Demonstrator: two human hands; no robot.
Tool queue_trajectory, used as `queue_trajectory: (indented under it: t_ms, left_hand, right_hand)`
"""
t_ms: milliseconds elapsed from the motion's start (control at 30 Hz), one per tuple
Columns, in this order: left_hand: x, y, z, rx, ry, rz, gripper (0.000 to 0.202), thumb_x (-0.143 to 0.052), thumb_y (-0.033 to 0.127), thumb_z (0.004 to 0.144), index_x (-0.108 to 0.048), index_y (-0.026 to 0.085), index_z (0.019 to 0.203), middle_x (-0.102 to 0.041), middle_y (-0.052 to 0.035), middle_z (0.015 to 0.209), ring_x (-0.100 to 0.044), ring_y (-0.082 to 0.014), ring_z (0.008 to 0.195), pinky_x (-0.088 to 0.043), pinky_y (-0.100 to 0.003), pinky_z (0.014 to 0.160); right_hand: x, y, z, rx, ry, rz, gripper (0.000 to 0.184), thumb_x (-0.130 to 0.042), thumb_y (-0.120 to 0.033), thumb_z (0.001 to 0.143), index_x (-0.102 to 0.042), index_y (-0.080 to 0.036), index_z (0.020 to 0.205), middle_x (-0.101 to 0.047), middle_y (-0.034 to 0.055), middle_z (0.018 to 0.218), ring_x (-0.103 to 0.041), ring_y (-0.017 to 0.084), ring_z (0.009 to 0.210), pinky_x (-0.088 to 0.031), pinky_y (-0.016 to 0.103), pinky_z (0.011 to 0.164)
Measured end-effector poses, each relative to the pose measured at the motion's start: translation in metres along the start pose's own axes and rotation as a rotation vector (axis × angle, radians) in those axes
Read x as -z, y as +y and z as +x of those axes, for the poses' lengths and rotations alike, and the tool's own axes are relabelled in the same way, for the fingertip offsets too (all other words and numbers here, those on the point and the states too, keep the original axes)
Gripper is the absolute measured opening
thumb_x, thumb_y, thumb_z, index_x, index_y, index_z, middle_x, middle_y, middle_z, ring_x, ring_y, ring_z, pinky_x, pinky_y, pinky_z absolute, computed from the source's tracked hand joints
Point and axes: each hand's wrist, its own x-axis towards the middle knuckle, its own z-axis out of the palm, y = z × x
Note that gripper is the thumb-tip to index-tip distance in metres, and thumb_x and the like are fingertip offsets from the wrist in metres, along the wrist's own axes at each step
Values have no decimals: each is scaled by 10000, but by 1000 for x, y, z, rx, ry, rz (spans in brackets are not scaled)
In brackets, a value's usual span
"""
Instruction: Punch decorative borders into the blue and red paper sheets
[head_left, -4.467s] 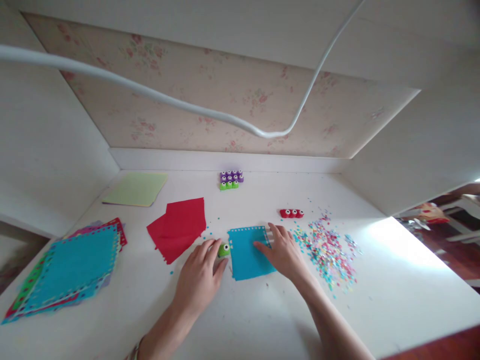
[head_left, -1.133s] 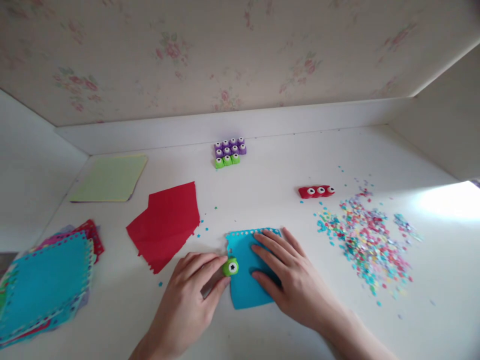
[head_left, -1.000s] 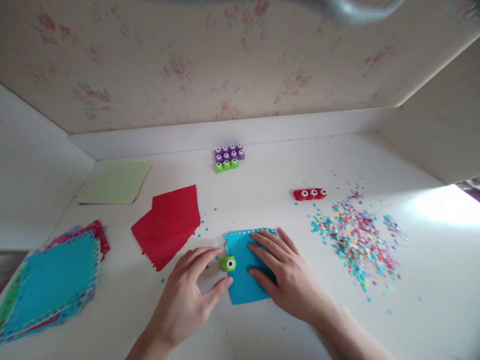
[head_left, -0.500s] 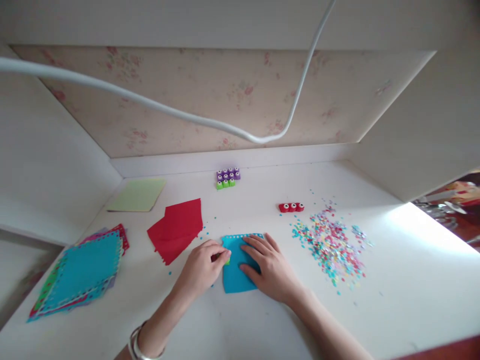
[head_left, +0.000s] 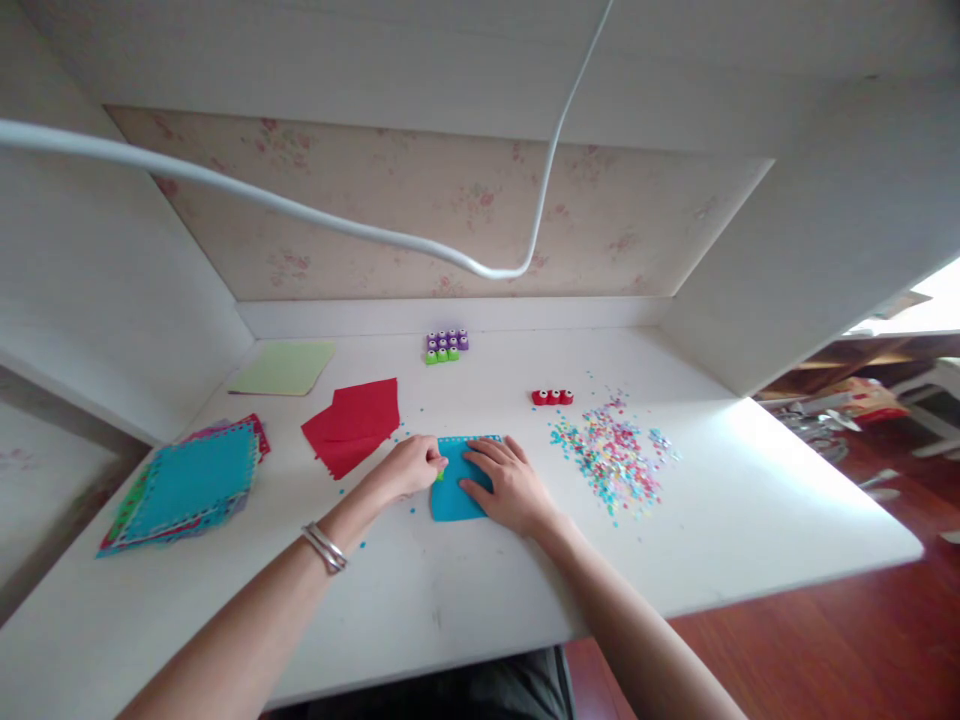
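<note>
A blue paper square [head_left: 450, 502] with a row of punched holes along its far edge lies on the white desk [head_left: 480, 590]. My right hand [head_left: 504, 485] rests flat on it, fingers spread. My left hand [head_left: 409, 467] is curled over a small green paper punch [head_left: 439, 473] at the sheet's left edge, and only a sliver of the punch shows. A silver bracelet sits on my left wrist.
Red paper sheets [head_left: 352, 425] lie left of my hands, a pale green sheet [head_left: 283, 367] behind them, and a stack of punched coloured sheets [head_left: 187, 482] at the far left. Purple and green punches [head_left: 445, 346] stand at the back. Red punches [head_left: 552, 397] sit beside a confetti heap [head_left: 611, 455]. A white cable [head_left: 330, 220] hangs overhead.
My left hand has closed over the green punch, which earlier stood uncovered at the sheet's edge. The camera has pulled back and tilted up, showing more of the desk and floor.
</note>
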Motion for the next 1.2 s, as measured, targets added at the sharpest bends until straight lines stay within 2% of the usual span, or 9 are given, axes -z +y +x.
queue_trajectory:
  t_ms: [367,467,600,700,833,1000,1100,1200]
  left_hand:
    - [29,10,-18,-111,38,50,310,-536,406,836,-723,179,735,-727,-54,742,-650,-195,727,-430,-242,639]
    - [37,6,-26,-119,81,43,317,-519,401,860,-742,192,776,-743,-63,821,-663,-207,787,-452,-252,692]
    - [42,-8,-40,-133,145,34,366,-458,389,913,-736,199,767,-724,-57,808,-660,-206,788,-474,-274,726]
    - [38,-18,-52,-150,186,12,349,-453,405,929,-734,208,867,-723,-56,918,-670,-197,835,-502,-277,767]
    - [23,-25,-65,-132,277,-1,317,-615,381,839,-664,209,1100,-694,-69,1102,-678,-205,871,-538,-296,783]
    - [3,-25,-72,-142,383,-34,315,-579,283,878,-590,206,1183,-695,-71,1088,-683,-197,858,-551,-308,805]
    - [-3,-17,-71,-206,405,-102,436,-585,292,890,-490,239,1313,-701,-57,1095,-687,-178,816,-570,-281,749]
    - [-5,-4,-69,-308,349,-107,498,-566,259,906,-421,271,1382,-709,-45,1085,-690,-171,813,-575,-286,767]
  right_hand:
    - [-4,5,-2,13,15,7,428,-554,-480,900,-605,-272,1271,-568,55,1380,-478,238,1297,-195,478,1166]
    - [-4,5,-2,13,22,5,425,-561,-478,898,-608,-274,1267,-568,51,1380,-478,233,1298,-196,472,1166]
    - [-3,4,-2,15,26,-2,411,-570,-464,897,-616,-270,1256,-576,56,1372,-487,233,1292,-213,479,1162]
    - [-2,2,-3,15,23,-2,407,-564,-457,903,-612,-266,1259,-574,58,1373,-488,235,1293,-216,492,1161]
    - [-1,1,-2,10,19,4,406,-566,-458,905,-612,-264,1259,-579,60,1368,-490,243,1291,-222,506,1160]
    - [3,-4,-3,22,116,47,372,-546,-410,929,-614,-240,1253,-607,75,1329,-482,259,1293,-260,517,1147]
    - [5,-14,-4,34,167,192,396,-511,-375,951,-557,-233,1318,-613,88,1311,-531,240,1241,-383,472,1087]
    - [11,-27,-4,81,108,371,410,-500,-357,962,-522,-248,1356,-626,80,1286,-604,208,1150,-508,368,959]
